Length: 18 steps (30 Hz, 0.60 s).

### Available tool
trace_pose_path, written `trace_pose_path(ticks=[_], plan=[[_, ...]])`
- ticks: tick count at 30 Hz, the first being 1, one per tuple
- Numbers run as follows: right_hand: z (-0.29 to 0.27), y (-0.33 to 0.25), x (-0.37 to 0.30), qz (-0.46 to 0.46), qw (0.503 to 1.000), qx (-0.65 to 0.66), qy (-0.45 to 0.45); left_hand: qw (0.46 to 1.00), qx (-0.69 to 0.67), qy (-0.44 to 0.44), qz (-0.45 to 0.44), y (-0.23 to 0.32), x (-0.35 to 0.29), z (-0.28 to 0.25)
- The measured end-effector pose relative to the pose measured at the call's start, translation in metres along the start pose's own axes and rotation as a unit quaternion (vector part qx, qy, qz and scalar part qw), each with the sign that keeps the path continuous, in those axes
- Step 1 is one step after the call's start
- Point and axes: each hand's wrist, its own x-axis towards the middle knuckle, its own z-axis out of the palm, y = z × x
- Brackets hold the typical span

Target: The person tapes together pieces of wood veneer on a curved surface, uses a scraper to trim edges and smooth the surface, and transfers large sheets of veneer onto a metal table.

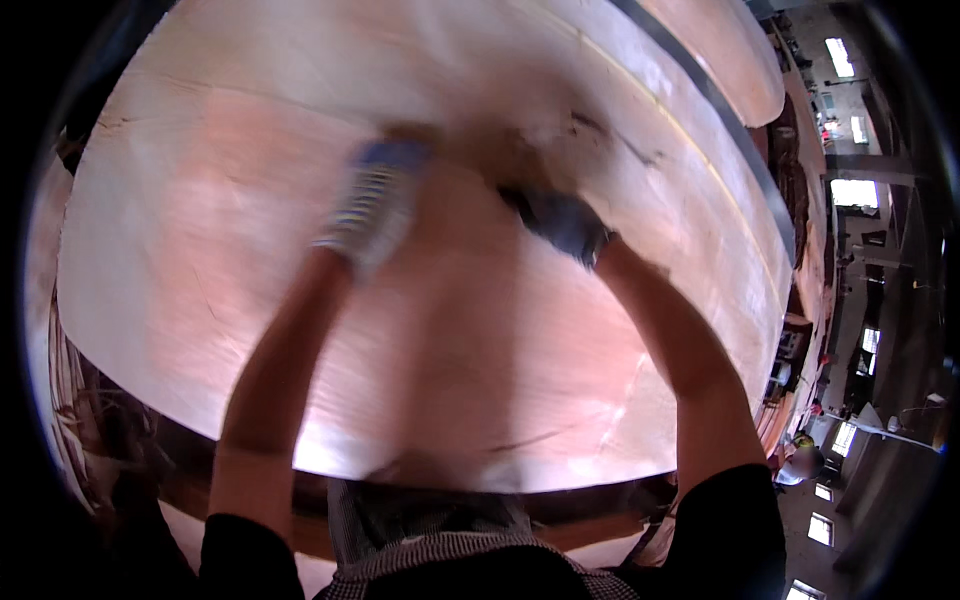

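A broad, pale pinkish sheet [460, 330], which looks like wood veneer, spreads in front of me. Over its left middle is my left hand [380, 195], in a striped white glove with blue at the fingers. Motion smears its fingertips, so I cannot see whether they hold anything. My right hand [565, 222], in a dark grey glove, is farther right with its fingers pointing inward. A dark tip shows at its fingers, too blurred to tell from the glove. Just beyond this hand, a dark crack or knot mark [590, 125] runs across the sheet.
A thin yellowish line [655, 95] and a dark strip [715, 100] curve along the right side. Beyond the strip lies another pale sheet [725, 50]. At far right are workshop windows [855, 192] and a person [802, 462]. The sheet's near edge is close to my body.
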Motion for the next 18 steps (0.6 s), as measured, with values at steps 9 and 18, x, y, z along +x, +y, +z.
trace_pose_path(ticks=[9, 18], plan=[[0.054, 0.011, -0.203, 0.120, 0.988, 0.069, 0.067, 0.968, 0.128, -0.176, -0.127, 0.183, 0.015, -0.007], [0.022, -0.105, -0.391, 0.271, 0.954, 0.081, 0.094, 0.995, -0.047, 0.018, 0.082, 0.280, -0.045, 0.078]])
